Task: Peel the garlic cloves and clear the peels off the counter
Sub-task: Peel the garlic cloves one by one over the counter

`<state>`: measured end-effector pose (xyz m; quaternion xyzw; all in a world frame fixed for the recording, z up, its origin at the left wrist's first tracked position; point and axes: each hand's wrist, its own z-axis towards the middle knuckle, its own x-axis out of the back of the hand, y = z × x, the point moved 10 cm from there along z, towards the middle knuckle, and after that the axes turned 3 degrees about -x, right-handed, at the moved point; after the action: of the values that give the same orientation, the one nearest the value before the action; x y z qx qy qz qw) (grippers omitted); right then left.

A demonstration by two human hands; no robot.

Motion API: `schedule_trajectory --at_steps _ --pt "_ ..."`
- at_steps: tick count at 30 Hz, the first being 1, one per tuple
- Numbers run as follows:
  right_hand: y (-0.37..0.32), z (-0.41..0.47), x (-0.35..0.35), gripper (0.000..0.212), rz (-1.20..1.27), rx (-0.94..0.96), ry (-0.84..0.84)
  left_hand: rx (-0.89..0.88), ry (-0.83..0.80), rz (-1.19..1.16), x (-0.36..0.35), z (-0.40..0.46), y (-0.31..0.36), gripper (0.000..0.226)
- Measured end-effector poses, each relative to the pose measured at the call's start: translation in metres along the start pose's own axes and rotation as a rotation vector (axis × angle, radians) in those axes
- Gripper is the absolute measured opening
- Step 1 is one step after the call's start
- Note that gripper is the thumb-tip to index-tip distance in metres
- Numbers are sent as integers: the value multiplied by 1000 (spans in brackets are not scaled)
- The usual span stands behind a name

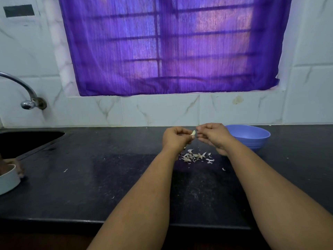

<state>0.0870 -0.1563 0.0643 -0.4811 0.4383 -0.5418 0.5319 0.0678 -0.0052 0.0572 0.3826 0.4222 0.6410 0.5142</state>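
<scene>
- Counter (90,186): dark, speckled, glossy stone slab spanning the lower half of the frame, with a sink basin (27,141) recessed at the left edge.
- Garlic clove (193,132): small, pale, curved; held above the counter at centre frame, between the two hands.
- Left hand (175,138): forearm extended from the bottom edge, fingers curled, pinching the clove at its tips.
- Right hand (212,136): forearm extended likewise, fingers curled, fingertips meeting the clove from the right; whether they grip clove or skin cannot be told.
- Peels (195,156): thin, papery white flakes heaped on the counter just below the hands, with a few stray bits scattered left and right.
- Bowl (252,137): smooth, round, blue plastic, on the counter just right of the right hand.
- Curtain (171,46): purple woven fabric over a barred window, upper centre.
- Tap (25,92): curved chrome, left.
- White container (8,179): round, lower left edge.
</scene>
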Motion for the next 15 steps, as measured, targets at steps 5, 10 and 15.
schedule_trajectory --at_steps 5,10,15 --pt "-4 -2 -2 9 -25 76 12 11 -21 -38 -3 0 -1 11" --pt "-7 -3 -2 8 62 78 -13 51 -19 -143 -4 -2 -2 16" --pt "-11 -6 -8 5 125 87 -54 106 -37 -258 -8 -2 -6 12"
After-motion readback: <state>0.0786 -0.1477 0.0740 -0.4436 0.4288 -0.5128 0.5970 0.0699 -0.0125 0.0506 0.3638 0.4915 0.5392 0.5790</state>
